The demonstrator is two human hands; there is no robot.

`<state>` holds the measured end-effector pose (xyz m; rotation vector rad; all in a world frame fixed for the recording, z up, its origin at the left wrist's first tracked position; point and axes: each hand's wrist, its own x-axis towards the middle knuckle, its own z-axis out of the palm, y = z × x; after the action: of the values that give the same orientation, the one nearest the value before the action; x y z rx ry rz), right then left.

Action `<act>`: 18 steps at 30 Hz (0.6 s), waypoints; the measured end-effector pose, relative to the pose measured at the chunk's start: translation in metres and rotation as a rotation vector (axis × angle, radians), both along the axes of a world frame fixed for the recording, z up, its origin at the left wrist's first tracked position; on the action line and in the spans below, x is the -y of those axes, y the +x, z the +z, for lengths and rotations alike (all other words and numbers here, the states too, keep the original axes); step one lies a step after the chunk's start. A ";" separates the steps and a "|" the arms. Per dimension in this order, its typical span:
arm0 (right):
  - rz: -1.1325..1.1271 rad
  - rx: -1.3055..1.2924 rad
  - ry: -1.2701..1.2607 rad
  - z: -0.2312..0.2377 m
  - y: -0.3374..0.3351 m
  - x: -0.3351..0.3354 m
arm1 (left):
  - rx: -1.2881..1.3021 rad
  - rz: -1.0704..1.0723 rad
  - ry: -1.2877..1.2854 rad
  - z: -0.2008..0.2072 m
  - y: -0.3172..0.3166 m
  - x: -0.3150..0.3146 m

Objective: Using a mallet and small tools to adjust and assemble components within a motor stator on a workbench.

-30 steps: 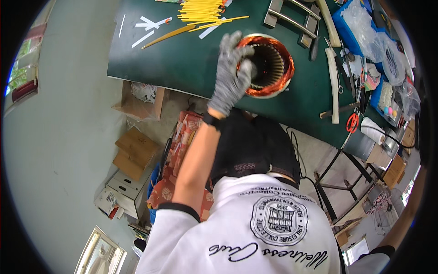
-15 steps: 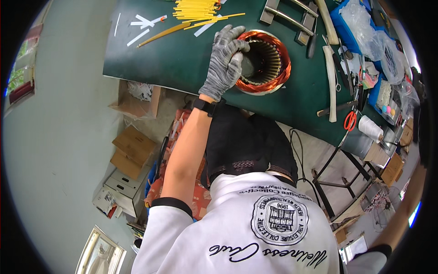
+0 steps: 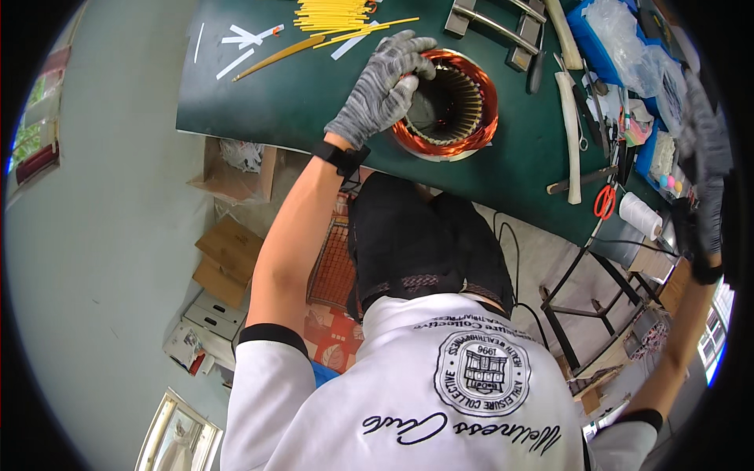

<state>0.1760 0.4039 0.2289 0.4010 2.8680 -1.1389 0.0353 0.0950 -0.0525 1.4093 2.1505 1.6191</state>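
Note:
A motor stator (image 3: 488, 98) with a thick ring of copper winding stands on the green table, its slotted bore facing up. My left hand (image 3: 381, 90), in a grey glove, is curled over its left rim. Fingertips reach across the copper to the edge of the bore, and the fingers are closed on the rim. Far to the right, my gloved right hand (image 3: 701, 133) is stretched out beside the blue bins and plastic bags. It is squeezed and blurred at the picture's rim, so its fingers and anything in them cannot be made out.
Yellow strips (image 3: 334, 14), white slips (image 3: 250, 35) and a tan pointed stick (image 3: 279, 59) lie left of the stator. A metal-barred block (image 3: 510, 27) stands behind. On the right are pale handles (image 3: 567, 141), red scissors (image 3: 605, 202), a thread cone (image 3: 640, 214) and a blue bin (image 3: 591, 35).
My right hand has come into view at the right edge, where mostly the arm showed before. My left hand has shifted slightly left and up on the stator's rim; its elbow swung left.

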 end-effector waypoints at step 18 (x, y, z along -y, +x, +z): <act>0.344 0.611 0.055 -0.063 0.037 0.078 | -0.102 0.365 -0.087 0.001 0.040 0.025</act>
<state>0.2134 0.3254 0.1654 0.1961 2.3137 -0.7200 0.0750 0.0700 -0.0517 1.1483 2.6275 1.5625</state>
